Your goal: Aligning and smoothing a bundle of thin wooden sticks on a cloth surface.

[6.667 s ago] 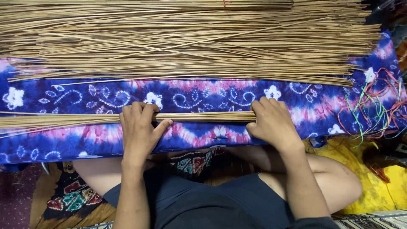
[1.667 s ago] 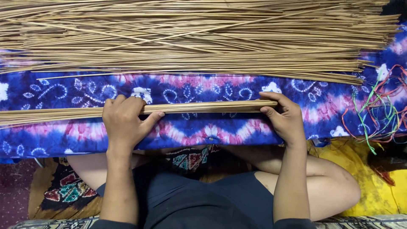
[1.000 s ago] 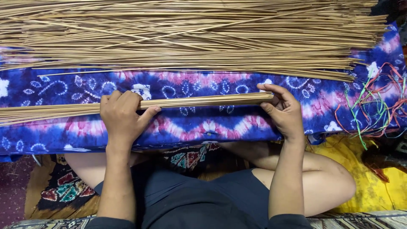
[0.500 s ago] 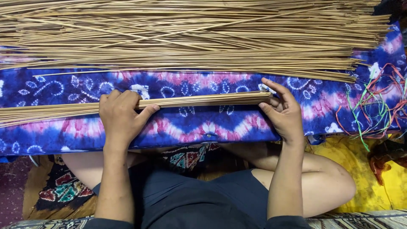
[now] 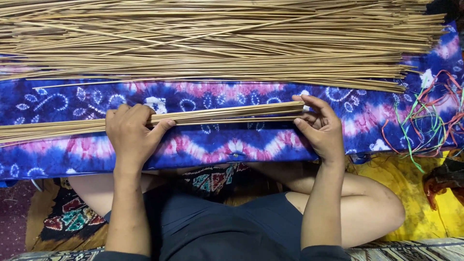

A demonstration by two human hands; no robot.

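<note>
A thin bundle of long tan sticks (image 5: 227, 114) lies across a blue and pink tie-dye cloth (image 5: 232, 145) in front of me. My left hand (image 5: 131, 134) is closed over the bundle near its middle. My right hand (image 5: 321, 128) grips the bundle's right end, fingers cupped around the stick tips. The bundle's left part runs off the left edge of the view. Beyond it, a wide heap of the same sticks (image 5: 217, 41) covers the far side of the cloth.
Loose red and green strings (image 5: 425, 116) lie at the cloth's right end. A yellow cloth (image 5: 415, 193) lies beside my right knee. A patterned mat (image 5: 67, 217) shows under my crossed legs.
Both hands have lifted the small bundle a little farther up the cloth, and its right end has tilted upward. My right hand has shifted to cup the stick tips.
</note>
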